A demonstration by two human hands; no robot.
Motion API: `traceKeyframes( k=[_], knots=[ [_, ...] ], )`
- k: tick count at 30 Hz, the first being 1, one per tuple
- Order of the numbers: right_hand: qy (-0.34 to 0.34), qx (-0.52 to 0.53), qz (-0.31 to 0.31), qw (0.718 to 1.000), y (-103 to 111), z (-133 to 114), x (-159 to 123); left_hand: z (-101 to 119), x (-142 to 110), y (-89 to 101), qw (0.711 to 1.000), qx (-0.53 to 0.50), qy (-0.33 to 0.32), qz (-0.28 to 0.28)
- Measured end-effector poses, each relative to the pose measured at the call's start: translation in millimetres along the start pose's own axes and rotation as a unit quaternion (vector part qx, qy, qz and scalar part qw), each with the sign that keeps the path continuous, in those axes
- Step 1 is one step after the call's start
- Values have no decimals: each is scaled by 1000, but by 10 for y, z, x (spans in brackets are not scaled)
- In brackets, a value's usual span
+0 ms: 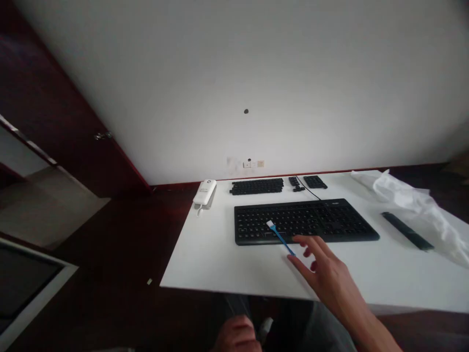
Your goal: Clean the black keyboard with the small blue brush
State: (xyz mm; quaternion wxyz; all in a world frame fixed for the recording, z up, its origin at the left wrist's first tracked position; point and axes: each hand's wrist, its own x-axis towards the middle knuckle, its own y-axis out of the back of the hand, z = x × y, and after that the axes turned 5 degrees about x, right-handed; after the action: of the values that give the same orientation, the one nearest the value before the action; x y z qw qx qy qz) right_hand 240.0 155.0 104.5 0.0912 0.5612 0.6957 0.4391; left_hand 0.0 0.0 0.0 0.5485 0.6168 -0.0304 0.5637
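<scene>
A small brush (281,238) with a blue handle and white bristles lies slanted across the front edge of the black keyboard (273,241). My right hand (324,266) is just right of the brush, thumb and index finger apart. The thumb tip is at the handle's end; whether it touches cannot be made out. Small pale spots show across the keyboard, where keycaps seem to be off. Behind it lie black keycaps in groups, a wide block (256,187) and a smaller block (315,182). Low in the view, my left hand (239,335) is curled closed over my lap, its inner side hidden.
On the white table (205,264), a white handset-like device (205,191) with a cord lies at the back left. To the right are a long dark strip (406,231) and crumpled white plastic (406,198). Wall sockets (253,165) sit behind the table.
</scene>
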Motion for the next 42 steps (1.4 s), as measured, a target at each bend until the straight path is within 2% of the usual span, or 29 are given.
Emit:
traceKeyframes(
  k=[1,3,6,8,10,12,14,16,20,23,26,29,34,42],
  knots=[
    [17,-17,-11,1000,-61,26,81,-73,283,61,999,2,-24,-26],
    [49,-48,-19,997,-167,87,161,-335,908,236,999,-2,18,39],
    [67,-72,-19,995,-244,161,151,-945,1765,422,987,28,133,88],
    [72,-60,-20,995,-218,189,157,-1373,2138,398,977,37,192,89],
    [74,-26,-19,997,-133,210,240,-1725,2322,271,968,26,237,80],
    [68,33,-21,997,-23,239,430,-1967,2363,106,959,1,274,66],
    [43,124,-20,991,64,294,728,-2111,2331,-28,949,-47,301,77],
    [3,230,23,973,84,386,1103,-2194,2281,-96,943,-99,309,72],
    [-70,383,72,918,-113,609,1847,-2293,2198,-105,940,-149,304,47],
    [-71,405,98,906,-358,701,2154,-2341,2146,-121,934,-159,319,11],
    [-57,398,128,907,-511,701,2180,-2369,2120,-165,923,-189,334,-30],
    [-32,374,135,917,-529,652,2060,-2389,2126,-192,918,-208,333,-54],
    [47,279,42,958,-497,589,1915,-2400,2144,-176,921,-200,326,-72],
    [49,246,-53,967,-532,603,1922,-2367,2169,-147,919,-202,326,-87]
  ],
)
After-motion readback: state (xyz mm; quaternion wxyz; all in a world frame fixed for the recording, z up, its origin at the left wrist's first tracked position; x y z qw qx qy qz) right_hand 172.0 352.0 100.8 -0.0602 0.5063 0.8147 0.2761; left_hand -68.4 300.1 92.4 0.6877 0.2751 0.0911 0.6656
